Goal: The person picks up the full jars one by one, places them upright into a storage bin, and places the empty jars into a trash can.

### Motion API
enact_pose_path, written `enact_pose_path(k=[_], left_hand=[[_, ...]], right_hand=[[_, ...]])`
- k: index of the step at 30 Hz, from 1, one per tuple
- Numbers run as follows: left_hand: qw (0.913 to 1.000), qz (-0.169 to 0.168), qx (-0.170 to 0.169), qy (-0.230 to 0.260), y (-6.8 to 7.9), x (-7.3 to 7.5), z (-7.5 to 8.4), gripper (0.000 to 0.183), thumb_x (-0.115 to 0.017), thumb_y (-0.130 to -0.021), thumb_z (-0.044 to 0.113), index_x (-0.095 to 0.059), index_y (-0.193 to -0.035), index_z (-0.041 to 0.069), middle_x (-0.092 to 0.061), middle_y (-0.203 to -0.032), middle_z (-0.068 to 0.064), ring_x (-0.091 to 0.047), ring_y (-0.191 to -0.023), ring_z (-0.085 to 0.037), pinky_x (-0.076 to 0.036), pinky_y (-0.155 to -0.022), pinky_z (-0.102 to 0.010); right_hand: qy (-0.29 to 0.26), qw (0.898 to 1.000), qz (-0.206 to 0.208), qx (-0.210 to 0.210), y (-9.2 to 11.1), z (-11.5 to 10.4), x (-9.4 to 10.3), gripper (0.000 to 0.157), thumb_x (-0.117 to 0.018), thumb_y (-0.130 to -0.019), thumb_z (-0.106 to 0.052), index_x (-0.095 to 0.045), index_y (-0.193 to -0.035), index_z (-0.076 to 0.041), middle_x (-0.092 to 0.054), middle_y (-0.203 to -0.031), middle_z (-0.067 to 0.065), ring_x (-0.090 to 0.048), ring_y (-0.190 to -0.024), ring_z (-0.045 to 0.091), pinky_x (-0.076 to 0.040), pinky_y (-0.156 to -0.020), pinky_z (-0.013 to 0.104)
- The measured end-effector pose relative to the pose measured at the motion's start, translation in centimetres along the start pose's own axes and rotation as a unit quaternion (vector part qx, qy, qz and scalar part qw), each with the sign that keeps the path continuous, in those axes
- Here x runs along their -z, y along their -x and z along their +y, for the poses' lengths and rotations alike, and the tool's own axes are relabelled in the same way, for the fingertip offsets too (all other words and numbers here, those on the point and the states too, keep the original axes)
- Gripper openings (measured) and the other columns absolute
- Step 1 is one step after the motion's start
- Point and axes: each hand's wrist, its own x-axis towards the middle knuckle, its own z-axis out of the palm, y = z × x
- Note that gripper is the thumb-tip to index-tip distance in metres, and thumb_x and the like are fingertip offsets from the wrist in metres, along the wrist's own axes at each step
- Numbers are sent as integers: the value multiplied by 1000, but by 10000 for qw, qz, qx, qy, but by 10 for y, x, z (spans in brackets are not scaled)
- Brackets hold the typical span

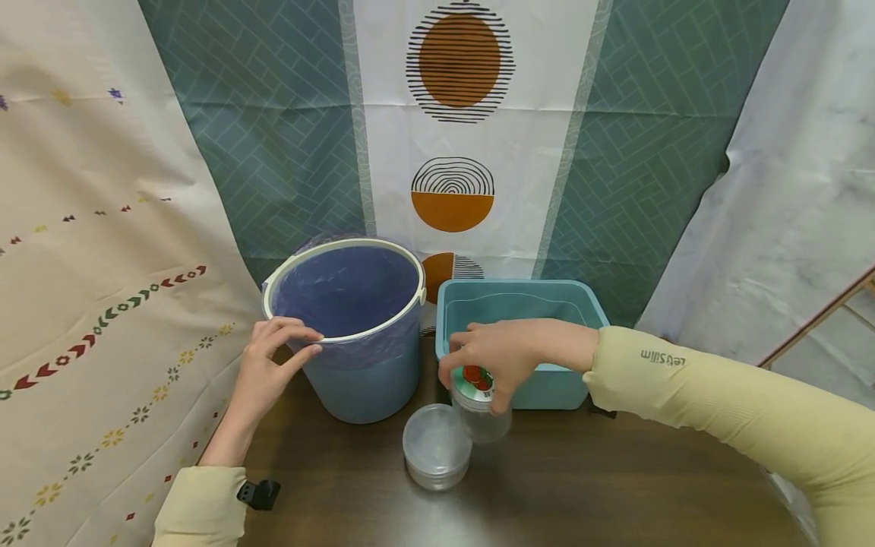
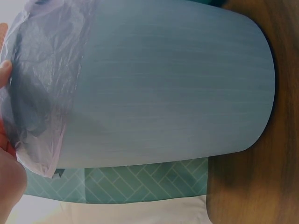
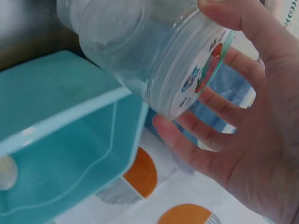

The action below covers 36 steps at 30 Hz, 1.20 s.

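Observation:
My left hand (image 1: 273, 357) is at the near rim of a blue trash bin (image 1: 362, 391), pinching it between thumb and fingers. A thin clear liner bag (image 2: 42, 88) is folded over that rim, and in the left wrist view the thumb lies on its outside. My right hand (image 1: 502, 353) grips a clear plastic jar (image 1: 484, 422) from above, with fingers spread round its lid (image 3: 205, 70). The lid has a red and green fruit picture. Just left of this jar stands a second clear container (image 1: 437, 448) on the table; whether it has a lid I cannot tell.
A teal rectangular basin (image 1: 574, 391) stands behind my right hand, beside the bin. A white round thing (image 3: 7, 172) shows inside it. All stand on a dark wooden table (image 1: 615, 479). Patterned cloth (image 1: 294, 152) hangs at the back, with pale cloth at both sides.

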Motion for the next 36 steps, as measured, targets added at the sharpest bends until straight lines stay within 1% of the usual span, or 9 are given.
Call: enact_pose_path(k=[5, 8, 10, 14, 20, 25, 29, 32, 36], left_hand=[[10000, -47, -60, -3, -1, -1, 7, 26, -78, -74, -11, -74, -91, 8, -61, -97, -7, -39, -98, -1, -29, -85, -22], [10000, -57, -34, 24, -1, 0, 14, 24, -78, -75, -10, -74, -91, 7, -61, -97, -7, -39, -98, 0, -30, -85, -22], [10000, -45, 39, 79, -1, 0, 15, 24, -77, -75, -10, -74, -91, 7, -61, -97, -6, -39, -99, 0, -29, -85, -22], [10000, -24, 6, 57, 0, 0, 5, 25, -78, -74, -10, -74, -91, 7, -61, -96, -5, -39, -99, 0, -29, -85, -21], [9998, 16, -195, 0, 1, 0, -6, 28, -79, -72, -11, -74, -91, 9, -61, -97, -5, -39, -99, 0, -29, -85, -21], [9999, -30, -160, -2, 1, 0, -5, 29, -80, -73, -8, -75, -92, 12, -62, -98, -3, -40, -100, -1, -29, -86, -21], [10000, 1, -63, 6, 0, -1, -2, 29, -80, -72, -10, -75, -91, 10, -61, -96, -4, -39, -98, -1, -28, -85, -21], [10000, 25, -32, 5, 0, -1, -2, 28, -79, -71, -12, -74, -90, 8, -61, -95, -5, -39, -98, 0, -27, -85, -21], [10000, -6, 8, 19, 0, 0, -3, 28, -80, -72, -10, -75, -91, 10, -61, -96, -4, -39, -99, 0, -28, -85, -21]], right_hand=[[-163, 9995, -262, 110, -5, -1, 25, 57, -83, -75, -32, -52, -123, -37, -49, -123, -5, -43, -113, 15, -49, -80, 28], [-175, 9989, -375, 210, -9, -2, 42, 55, -83, -76, -33, -51, -122, -34, -48, -121, -3, -45, -110, 16, -48, -80, 30], [-127, 9987, -402, 287, -11, -4, 54, 55, -83, -77, -33, -51, -122, -32, -48, -122, -2, -45, -110, 17, -48, -81, 31], [-102, 9982, -481, 337, -17, -10, 79, 57, -82, -78, -33, -51, -125, -30, -49, -126, 1, -47, -113, 18, -49, -85, 31], [-186, 9978, -518, 357, -25, -20, 116, 59, -81, -78, -34, -51, -129, -29, -51, -129, 1, -46, -120, 17, -50, -89, 32], [-485, 9975, -515, 43, -27, -26, 147, 58, -82, -78, -34, -52, -128, -31, -51, -128, 0, -45, -119, 18, -52, -87, 33], [-576, 9961, -545, -378, -30, -28, 167, 59, -80, -80, -36, -50, -130, -34, -48, -131, 1, -47, -117, 19, -56, -83, 34], [-524, 9949, -558, -665, -35, -28, 180, 59, -80, -81, -37, -49, -132, -37, -45, -138, 2, -46, -119, 19, -57, -82, 35], [-393, 9939, -518, -895, -43, -29, 195, 60, -78, -83, -37, -48, -135, -38, -43, -145, 4, -47, -122, 19, -57, -85, 38]])
